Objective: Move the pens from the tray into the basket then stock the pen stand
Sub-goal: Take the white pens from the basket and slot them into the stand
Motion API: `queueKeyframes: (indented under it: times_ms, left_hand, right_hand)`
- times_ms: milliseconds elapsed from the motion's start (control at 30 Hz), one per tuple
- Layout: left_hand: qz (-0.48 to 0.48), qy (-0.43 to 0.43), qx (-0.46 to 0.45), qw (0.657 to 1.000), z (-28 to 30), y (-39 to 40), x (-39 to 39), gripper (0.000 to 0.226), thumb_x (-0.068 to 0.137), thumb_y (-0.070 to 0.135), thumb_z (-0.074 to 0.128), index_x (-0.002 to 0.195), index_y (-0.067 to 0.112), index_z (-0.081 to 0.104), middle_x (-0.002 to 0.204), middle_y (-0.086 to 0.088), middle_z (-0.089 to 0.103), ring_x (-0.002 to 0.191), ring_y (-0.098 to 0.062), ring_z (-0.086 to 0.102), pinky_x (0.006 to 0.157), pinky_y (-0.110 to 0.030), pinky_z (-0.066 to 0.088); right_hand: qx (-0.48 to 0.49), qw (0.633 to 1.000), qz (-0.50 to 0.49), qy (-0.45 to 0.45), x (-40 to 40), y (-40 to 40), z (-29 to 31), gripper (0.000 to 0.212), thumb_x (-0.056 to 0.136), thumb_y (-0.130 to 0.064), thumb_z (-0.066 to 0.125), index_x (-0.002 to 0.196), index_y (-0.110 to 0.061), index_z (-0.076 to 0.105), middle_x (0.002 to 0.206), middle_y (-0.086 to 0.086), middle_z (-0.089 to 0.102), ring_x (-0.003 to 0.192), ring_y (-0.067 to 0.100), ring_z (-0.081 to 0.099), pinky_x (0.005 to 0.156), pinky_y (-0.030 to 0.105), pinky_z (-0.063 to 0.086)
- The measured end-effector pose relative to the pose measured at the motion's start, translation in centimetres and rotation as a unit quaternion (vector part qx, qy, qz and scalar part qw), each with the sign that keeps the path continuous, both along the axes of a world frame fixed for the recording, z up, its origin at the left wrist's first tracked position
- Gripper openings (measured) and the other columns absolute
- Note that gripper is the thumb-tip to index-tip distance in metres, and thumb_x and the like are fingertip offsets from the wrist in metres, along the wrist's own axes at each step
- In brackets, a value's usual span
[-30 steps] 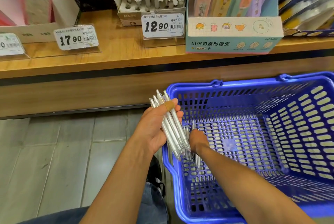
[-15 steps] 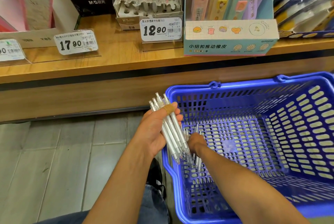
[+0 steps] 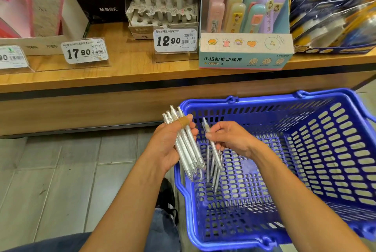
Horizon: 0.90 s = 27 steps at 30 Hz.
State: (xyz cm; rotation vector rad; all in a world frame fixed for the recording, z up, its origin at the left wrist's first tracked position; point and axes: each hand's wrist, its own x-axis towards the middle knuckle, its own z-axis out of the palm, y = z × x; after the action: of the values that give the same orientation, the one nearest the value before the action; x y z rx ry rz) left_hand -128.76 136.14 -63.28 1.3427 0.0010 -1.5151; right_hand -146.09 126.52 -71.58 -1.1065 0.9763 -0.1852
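My left hand (image 3: 168, 146) grips a bundle of several clear white pens (image 3: 186, 146) at the left rim of the blue plastic basket (image 3: 305, 109); one finger wears a tan bandage. Just right of it, my right hand (image 3: 230, 138) pinches a few more pens (image 3: 213, 156) and holds them slanted above the basket floor. A few loose pens (image 3: 215, 178) lie on the basket floor beneath that hand. The white pen stand (image 3: 162, 16) stands on the wooden shelf (image 3: 122, 72), with several pens upright in its holes.
On the shelf a black box (image 3: 101, 5) stands left of the stand, a pastel eraser display box (image 3: 246, 50) right of it, and blue packs (image 3: 333, 18) at far right. Price tags (image 3: 176, 40) front the shelf. Grey tiled floor (image 3: 61, 170) lies to the left.
My right hand has risen from the basket floor with a few pens pinched in it and now sits beside my left hand. The left hand's bundle has stayed in place.
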Motion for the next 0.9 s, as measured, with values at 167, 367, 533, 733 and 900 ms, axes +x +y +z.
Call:
queueKeyframes:
  times_ms: [167,367,533,733,900]
  left_hand:
    - [-0.026,0.021,-0.032,0.999,0.4,0.0,-0.4,0.037,0.078,0.024,0.076,0.105,0.001,0.065,0.095,-0.020,0.071,0.075,-0.029,0.070,0.066,-0.037,0.059]
    - [-0.023,0.079,-0.057,0.995,0.3,0.0,-0.6,0.033,0.075,0.012,0.074,0.101,0.001,0.059,0.115,-0.035,0.065,0.092,-0.038,0.072,0.062,-0.040,0.058]
    - [0.003,-0.001,-0.010,1.000,-0.6,-0.1,0.0,0.009,0.085,0.007,0.069,0.089,0.002,0.063,0.076,-0.014,0.062,0.060,-0.018,0.062,0.056,-0.031,0.056]
    - [0.048,0.030,-0.015,0.998,-1.3,-0.1,0.4,0.012,0.091,0.006,0.061,0.080,0.006,0.067,0.065,-0.006,0.070,0.057,-0.017,0.070,0.051,-0.025,0.056]
    - [0.046,0.045,-0.019,0.998,-1.6,-0.2,0.7,0.031,0.091,0.008,0.062,0.063,0.007,0.076,0.068,-0.007,0.072,0.060,-0.017,0.072,0.054,-0.026,0.057]
  right_hand:
    - [-0.039,0.991,-0.054,-0.112,2.1,2.4,5.9,0.032,0.065,-0.030,0.082,0.082,-0.009,0.066,0.065,0.005,0.068,0.046,0.010,0.054,0.044,0.020,0.044]
    - [-0.135,0.985,-0.085,-0.059,4.4,4.6,7.0,0.033,0.067,-0.031,0.086,0.075,-0.007,0.065,0.055,0.001,0.064,0.046,0.011,0.055,0.048,0.021,0.047]
    - [-0.087,0.992,-0.068,-0.058,2.5,2.2,3.5,0.030,0.081,-0.042,0.073,0.074,-0.014,0.069,0.063,0.005,0.067,0.049,0.014,0.058,0.045,0.021,0.045]
    - [-0.049,0.938,0.024,0.343,-0.9,1.4,-9.1,0.017,0.092,-0.010,0.059,0.075,-0.007,0.060,0.065,0.006,0.062,0.053,0.015,0.060,0.055,0.027,0.054]
    - [-0.082,0.862,0.135,0.481,-1.2,3.1,-13.1,0.035,0.095,-0.012,0.052,0.124,0.008,0.050,0.118,0.022,0.061,0.111,0.032,0.062,0.087,0.037,0.053]
